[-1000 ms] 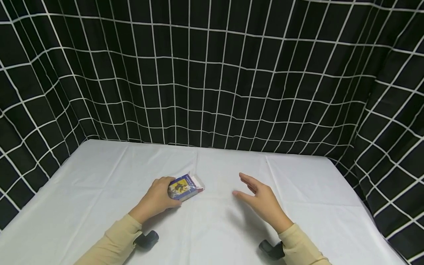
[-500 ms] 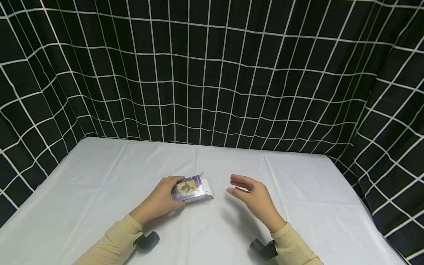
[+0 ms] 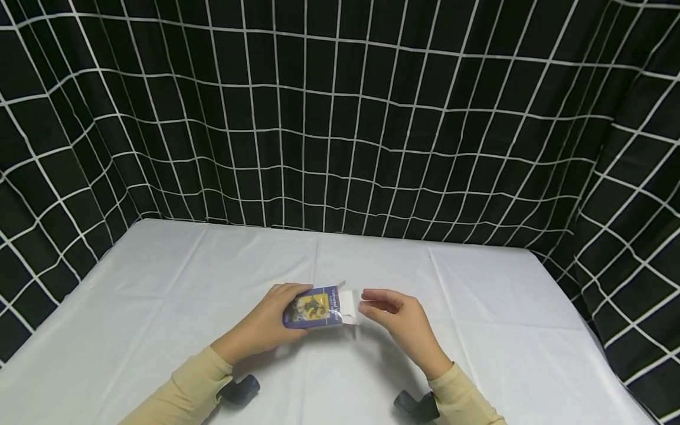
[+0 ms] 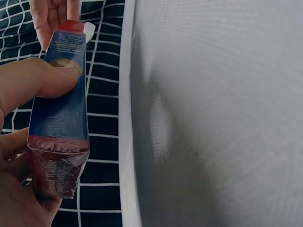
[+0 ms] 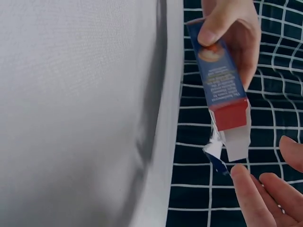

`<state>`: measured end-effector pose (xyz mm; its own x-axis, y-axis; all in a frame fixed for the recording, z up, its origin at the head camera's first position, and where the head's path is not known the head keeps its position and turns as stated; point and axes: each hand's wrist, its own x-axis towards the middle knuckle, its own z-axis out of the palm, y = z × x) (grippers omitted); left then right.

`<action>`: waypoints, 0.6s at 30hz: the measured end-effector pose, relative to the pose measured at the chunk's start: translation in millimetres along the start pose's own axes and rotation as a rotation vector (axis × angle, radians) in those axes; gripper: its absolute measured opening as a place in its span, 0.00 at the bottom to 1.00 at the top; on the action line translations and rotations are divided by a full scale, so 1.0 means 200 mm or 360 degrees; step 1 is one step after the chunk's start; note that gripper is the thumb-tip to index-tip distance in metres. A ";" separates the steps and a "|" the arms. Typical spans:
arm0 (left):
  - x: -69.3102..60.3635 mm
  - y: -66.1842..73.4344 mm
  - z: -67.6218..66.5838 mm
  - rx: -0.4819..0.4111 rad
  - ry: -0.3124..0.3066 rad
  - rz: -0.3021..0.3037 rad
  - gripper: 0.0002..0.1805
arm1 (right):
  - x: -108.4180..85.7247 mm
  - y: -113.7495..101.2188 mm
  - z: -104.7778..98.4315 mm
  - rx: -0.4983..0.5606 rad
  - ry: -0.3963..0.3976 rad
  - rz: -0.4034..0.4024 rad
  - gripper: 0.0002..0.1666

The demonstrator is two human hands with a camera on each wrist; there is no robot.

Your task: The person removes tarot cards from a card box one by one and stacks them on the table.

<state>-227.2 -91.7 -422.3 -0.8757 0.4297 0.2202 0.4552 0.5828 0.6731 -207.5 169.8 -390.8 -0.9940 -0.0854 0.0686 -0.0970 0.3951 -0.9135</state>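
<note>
My left hand (image 3: 265,323) grips a small blue card box (image 3: 314,308) with a yellow picture on its face, holding it above the white table. In the left wrist view the thumb presses on the narrow blue side of the box (image 4: 61,118), and clear film wraps its dark red end. The opposite end points right, its white-lined flaps (image 3: 348,306) standing out. My right hand (image 3: 408,323) hovers just beyond those flaps. In the right wrist view its fingers (image 5: 251,201) extend loosely near a flap (image 5: 236,142), thumb apart, holding nothing. Whatever lies inside the box is hidden.
A white cloth (image 3: 175,307) with fold creases covers the table. Black curtains (image 3: 340,118) with a white grid rise behind it and along both sides. Dark wrist mounts (image 3: 239,391) stick out by both sleeves.
My left hand has lifted the box off the table, moved it right and turned its flapped end toward my right hand. The right hand has come left, its fingers drawing closer together.
</note>
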 end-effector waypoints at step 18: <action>-0.01 0.04 0.02 0.0024 -0.0002 0.0169 0.44 | -0.02 -0.01 0.03 0.0169 0.0024 0.0059 0.19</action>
<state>-221.4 -84.5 -420.0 -0.8223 0.4904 0.2888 0.5477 0.5444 0.6353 -203.5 163.5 -392.3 -0.9975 -0.0585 0.0391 -0.0549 0.2985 -0.9528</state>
